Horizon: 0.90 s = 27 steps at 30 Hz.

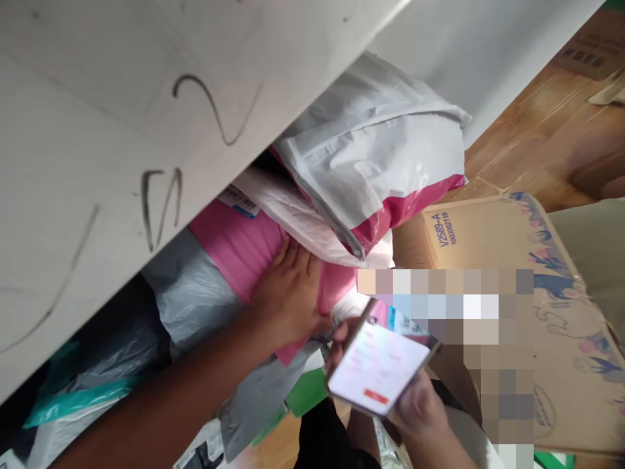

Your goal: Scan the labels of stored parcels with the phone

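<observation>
Overall, the upper-left field, from 9 to 12 o'clock, is occupied by a white panel marked with black strokes. At 3 to 4 o'clock a cardboard box is located, printed "V2589-A" and decorated with blue figures; part of it is masked by a pixelated patch. At 1 o'clock a white-and-magenta parcel is positioned, overlapping a white wrapper beneath it. At 8 to 9 o'clock black plastic and grey plastic are seen below the panel edge. The grey plastic is bordered by a pink parcel, which is located at the dial centre and toward 9 o'clock; whether both form one package cannot be told.

The pink parcel is covered in part by the left hand, which is laid palm down on its surface with the fingers extended and slightly spread. At 5 o'clock a phone is tilted, its lit screen turned toward the camera; a red button is displayed near the lower edge. The phone is clasped from both sides by the right hand. At 6 o'clock a green item is partly visible. At 10 o'clock a barcode label is placed near the pink parcel's upper edge.
</observation>
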Each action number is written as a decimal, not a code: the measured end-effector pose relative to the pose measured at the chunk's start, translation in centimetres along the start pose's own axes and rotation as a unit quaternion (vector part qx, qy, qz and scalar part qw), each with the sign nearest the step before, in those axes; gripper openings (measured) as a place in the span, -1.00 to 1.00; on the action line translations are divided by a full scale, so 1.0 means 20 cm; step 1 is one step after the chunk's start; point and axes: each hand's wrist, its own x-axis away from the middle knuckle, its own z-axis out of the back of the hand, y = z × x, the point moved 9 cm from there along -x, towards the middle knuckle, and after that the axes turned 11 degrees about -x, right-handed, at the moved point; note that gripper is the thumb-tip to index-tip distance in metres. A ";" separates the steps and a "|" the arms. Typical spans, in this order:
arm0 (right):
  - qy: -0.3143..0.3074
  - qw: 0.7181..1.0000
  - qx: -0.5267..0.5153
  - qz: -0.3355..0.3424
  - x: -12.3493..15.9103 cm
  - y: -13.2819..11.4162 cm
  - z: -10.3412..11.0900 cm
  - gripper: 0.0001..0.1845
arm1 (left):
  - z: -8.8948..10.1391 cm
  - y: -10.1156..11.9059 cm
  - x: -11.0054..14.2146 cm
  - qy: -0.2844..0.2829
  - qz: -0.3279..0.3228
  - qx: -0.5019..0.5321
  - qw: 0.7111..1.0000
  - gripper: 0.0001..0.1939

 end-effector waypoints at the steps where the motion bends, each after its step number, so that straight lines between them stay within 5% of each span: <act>1: 0.022 0.999 0.004 0.035 -0.07 -0.03 0.01 -0.21 | -0.01 0.00 0.01 -0.006 -0.005 -0.002 1.000 -0.12; 7: 0.065 0.982 0.028 0.177 -0.27 -0.20 -0.03 -0.13 | -0.03 0.01 0.09 0.002 -0.008 -0.007 1.000 -0.03; 14: 0.005 0.980 0.059 0.190 -0.27 -0.27 -0.12 -0.24 | -0.06 0.01 0.16 0.001 -0.011 -0.006 1.000 0.04; 27: 0.095 0.950 0.040 0.296 -0.25 -0.40 -0.15 -0.26 | -0.08 0.03 0.17 0.003 -0.015 -0.024 1.000 0.10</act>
